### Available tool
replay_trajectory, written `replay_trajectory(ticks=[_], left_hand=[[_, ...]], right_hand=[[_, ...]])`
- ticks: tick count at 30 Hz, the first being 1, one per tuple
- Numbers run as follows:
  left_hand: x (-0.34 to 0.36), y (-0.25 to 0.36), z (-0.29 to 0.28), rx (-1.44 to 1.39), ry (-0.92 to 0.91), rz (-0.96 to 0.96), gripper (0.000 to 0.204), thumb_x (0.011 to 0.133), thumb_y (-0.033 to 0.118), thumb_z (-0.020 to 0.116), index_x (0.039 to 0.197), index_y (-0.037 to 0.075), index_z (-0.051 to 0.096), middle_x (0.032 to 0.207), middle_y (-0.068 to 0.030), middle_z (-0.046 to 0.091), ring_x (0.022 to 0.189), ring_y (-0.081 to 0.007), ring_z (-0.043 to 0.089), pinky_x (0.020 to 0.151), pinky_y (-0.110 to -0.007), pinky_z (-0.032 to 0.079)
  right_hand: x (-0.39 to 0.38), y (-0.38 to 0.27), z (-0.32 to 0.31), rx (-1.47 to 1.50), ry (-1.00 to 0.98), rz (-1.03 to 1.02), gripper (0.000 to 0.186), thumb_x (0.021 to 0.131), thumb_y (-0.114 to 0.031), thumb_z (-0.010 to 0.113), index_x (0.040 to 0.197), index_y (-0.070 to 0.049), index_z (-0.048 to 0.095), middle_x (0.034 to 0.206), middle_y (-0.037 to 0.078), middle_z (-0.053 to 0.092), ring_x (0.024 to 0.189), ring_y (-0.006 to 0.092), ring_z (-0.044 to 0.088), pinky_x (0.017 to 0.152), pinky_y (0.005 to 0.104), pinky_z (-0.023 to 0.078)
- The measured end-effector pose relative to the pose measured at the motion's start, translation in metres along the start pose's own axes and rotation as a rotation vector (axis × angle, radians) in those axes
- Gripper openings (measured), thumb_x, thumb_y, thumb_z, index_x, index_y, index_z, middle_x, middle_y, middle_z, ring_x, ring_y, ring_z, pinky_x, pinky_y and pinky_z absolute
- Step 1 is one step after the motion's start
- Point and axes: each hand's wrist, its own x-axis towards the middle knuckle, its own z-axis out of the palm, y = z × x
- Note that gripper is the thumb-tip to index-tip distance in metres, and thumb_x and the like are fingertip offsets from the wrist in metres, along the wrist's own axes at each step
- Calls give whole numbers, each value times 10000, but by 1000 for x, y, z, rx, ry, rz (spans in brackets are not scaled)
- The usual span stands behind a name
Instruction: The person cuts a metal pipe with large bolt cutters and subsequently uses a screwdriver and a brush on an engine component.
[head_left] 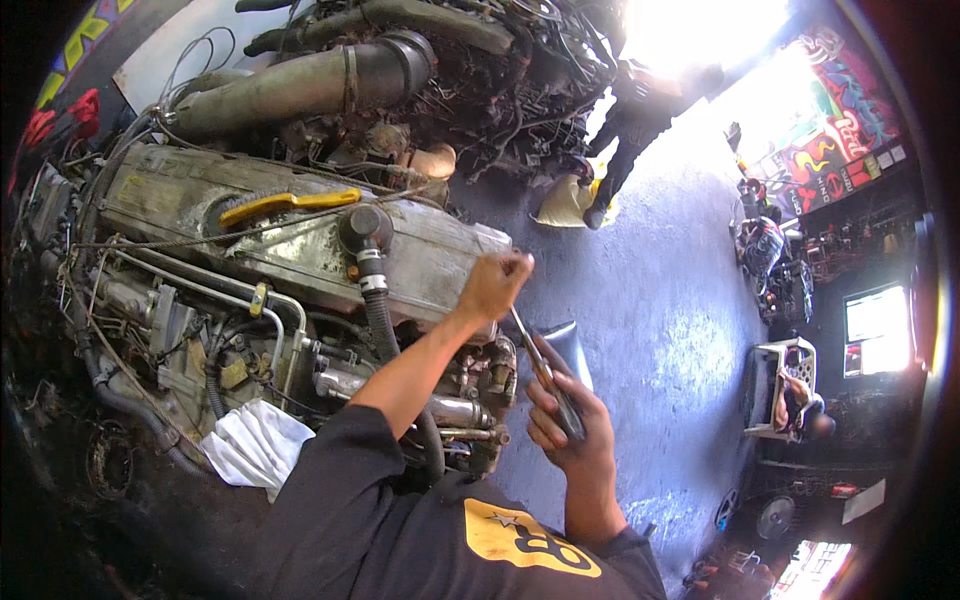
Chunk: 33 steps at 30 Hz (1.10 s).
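My right hand (pixel 577 425) is wrapped round a long tool with a thin metal shaft and a dark handle (pixel 566 405), which looks like a screwdriver. Its shaft slants up toward my left hand (pixel 495 285). That hand is a closed fist just past the end of the engine's long metal cover (pixel 430 265); whatever it holds is hidden, and its fingers are slightly blurred. A yellow-handled brush (pixel 290 205) lies on the cover. A dark ribbed hose (pixel 380 320) drops from the cover's elbow fitting (pixel 366 229).
A white cloth (pixel 257 445) rests on the engine's near side. Beyond the cover lies a big pipe (pixel 290 90). A person (pixel 640 115) stands past the engine beside a pale sack (pixel 565 202). Another person sits in a white chair (pixel 770 390) across the grey floor (pixel 660 330).
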Motion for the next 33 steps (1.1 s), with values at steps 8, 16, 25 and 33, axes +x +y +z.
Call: replay_trajectory(ticks=[8,16,25,33], left_hand=[[-15,-9,10,-27,-56,49,525,1025,368,558,700,-36,474,575,-162,369,542,-217,360,547,-429,338],[0,-10,6,-25,30,62,508,1030,355,540,713,-37,479,589,-158,373,550,-196,369,550,-426,345],[17,-13,-7,40,52,39,513,1025,355,561,711,-42,481,601,-183,381,550,-251,358,557,-434,347],[17,-22,-11,52,30,56,515,1031,368,572,686,-1,477,572,-8,372,603,-98,377,545,-361,323]], right_hand=[[-4,1,-9,-26,13,-1,588,1056,-198,453,1620,-168,291,793,71,513,412,161,459,398,313,411],[10,-5,-9,-42,11,19,605,1051,-202,454,1627,-163,272,788,68,512,411,160,456,398,295,399],[26,-7,-5,-32,4,25,585,1055,-166,444,1619,-155,288,783,80,518,395,159,464,373,324,395],[24,-2,-1,-1,9,39,608,1050,-196,460,1626,-161,268,776,71,514,398,167,467,364,302,396]])
